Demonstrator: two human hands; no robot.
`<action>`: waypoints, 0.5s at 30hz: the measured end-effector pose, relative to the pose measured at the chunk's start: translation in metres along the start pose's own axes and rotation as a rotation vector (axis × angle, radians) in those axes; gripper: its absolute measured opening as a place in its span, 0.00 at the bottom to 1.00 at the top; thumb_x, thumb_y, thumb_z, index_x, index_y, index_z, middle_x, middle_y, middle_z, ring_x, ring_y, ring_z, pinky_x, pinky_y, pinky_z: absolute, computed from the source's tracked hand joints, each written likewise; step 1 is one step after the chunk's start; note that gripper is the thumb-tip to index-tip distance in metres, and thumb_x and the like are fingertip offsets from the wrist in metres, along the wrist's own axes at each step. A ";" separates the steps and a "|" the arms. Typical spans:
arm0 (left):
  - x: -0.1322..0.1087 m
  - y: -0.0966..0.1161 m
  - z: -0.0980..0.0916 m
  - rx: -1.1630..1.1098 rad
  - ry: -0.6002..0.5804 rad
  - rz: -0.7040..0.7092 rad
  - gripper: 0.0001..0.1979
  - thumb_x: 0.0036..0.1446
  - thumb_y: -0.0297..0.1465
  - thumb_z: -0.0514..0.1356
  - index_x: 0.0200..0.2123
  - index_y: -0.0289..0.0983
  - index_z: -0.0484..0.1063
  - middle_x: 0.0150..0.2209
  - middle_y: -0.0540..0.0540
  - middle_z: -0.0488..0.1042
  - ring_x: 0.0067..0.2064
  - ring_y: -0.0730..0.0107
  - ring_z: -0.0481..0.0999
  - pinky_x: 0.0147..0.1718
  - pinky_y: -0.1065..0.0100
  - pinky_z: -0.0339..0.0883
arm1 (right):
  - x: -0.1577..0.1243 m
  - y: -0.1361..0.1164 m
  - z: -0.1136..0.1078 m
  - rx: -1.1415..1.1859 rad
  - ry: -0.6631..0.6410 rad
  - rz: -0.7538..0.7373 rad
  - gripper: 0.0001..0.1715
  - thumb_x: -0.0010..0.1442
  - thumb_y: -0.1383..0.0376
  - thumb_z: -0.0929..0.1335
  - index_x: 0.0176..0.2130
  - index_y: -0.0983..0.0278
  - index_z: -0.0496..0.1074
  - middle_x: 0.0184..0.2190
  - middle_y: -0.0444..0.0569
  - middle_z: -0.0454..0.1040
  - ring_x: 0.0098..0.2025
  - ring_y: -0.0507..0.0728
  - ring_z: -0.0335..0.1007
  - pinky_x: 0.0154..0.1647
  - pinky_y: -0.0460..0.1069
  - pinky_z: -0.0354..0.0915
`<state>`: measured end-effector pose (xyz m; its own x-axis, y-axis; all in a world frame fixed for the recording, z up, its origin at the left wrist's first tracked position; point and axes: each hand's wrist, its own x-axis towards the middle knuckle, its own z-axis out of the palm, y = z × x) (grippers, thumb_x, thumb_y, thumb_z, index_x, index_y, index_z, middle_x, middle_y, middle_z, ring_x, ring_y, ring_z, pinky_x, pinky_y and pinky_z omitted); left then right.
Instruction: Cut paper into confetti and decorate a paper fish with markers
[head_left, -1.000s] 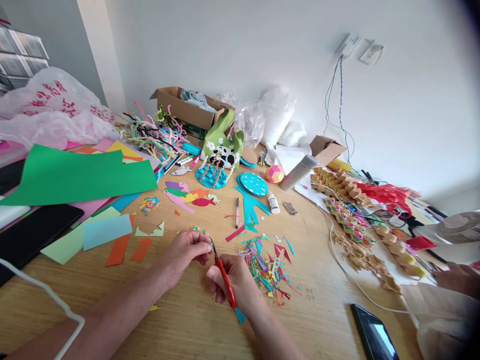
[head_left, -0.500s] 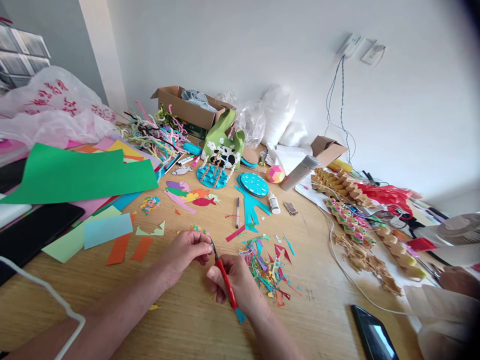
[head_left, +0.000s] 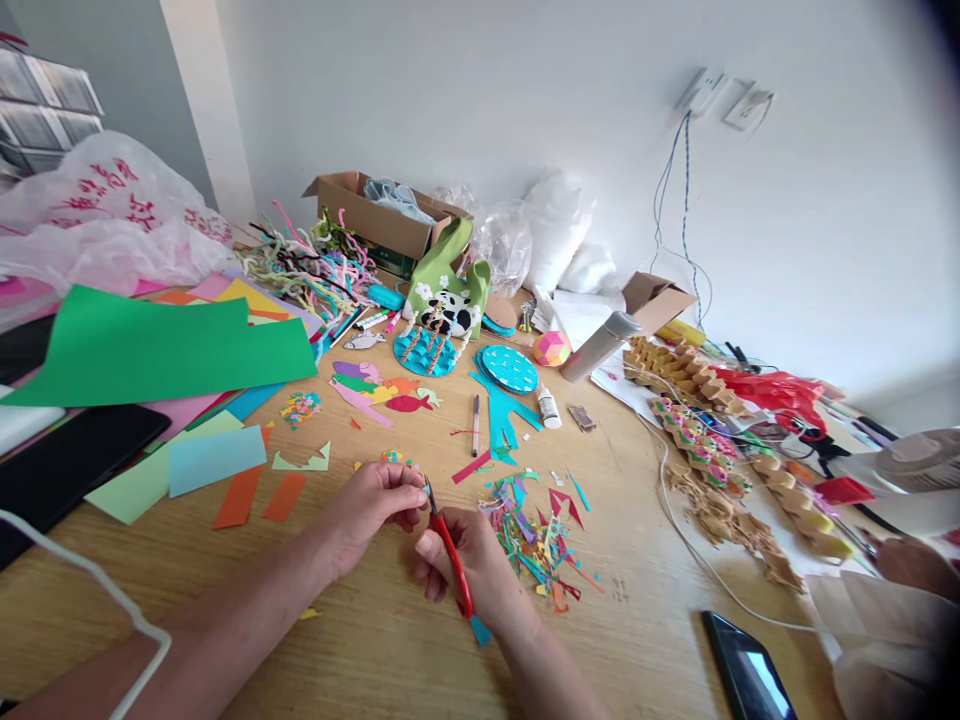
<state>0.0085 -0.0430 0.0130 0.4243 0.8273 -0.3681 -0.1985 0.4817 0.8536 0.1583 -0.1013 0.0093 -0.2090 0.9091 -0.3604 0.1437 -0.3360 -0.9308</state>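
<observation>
My right hand is closed around small red-handled scissors, blades pointing up and away toward my left hand. My left hand is pinched shut on a tiny paper piece at the blade tips; the piece is too small to make out. Both hands hover just above the wooden table. A heap of coloured paper scraps lies just right of my right hand. A scrap of teal paper shows under my right wrist.
Coloured paper sheets and orange strips lie left. Paper fish cut-outs, a pen, a glue bottle, a steel flask and cardboard boxes sit beyond. A phone lies at right, near another person's hand.
The scissors have tilted slightly and their tips have come closer to my left fingers. The view has shifted a little. Otherwise nothing has moved.
</observation>
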 end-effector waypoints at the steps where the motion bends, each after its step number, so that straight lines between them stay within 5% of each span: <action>1: 0.000 0.000 0.000 0.000 -0.002 -0.001 0.11 0.35 0.34 0.67 0.22 0.35 0.71 0.21 0.53 0.71 0.24 0.75 0.68 0.28 0.70 0.62 | 0.000 0.000 0.000 -0.003 0.002 0.008 0.38 0.43 0.35 0.71 0.29 0.66 0.65 0.19 0.45 0.70 0.15 0.48 0.64 0.15 0.43 0.58; 15: 0.000 -0.001 0.001 0.004 0.007 0.004 0.12 0.35 0.34 0.67 0.23 0.35 0.71 0.23 0.52 0.72 0.24 0.75 0.68 0.28 0.70 0.62 | 0.000 0.002 -0.001 0.004 0.017 0.046 0.37 0.40 0.36 0.72 0.26 0.64 0.62 0.16 0.43 0.69 0.14 0.49 0.62 0.13 0.43 0.55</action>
<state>0.0092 -0.0433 0.0128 0.4177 0.8313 -0.3668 -0.1964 0.4768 0.8568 0.1594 -0.1011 0.0077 -0.1859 0.8967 -0.4018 0.1494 -0.3784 -0.9135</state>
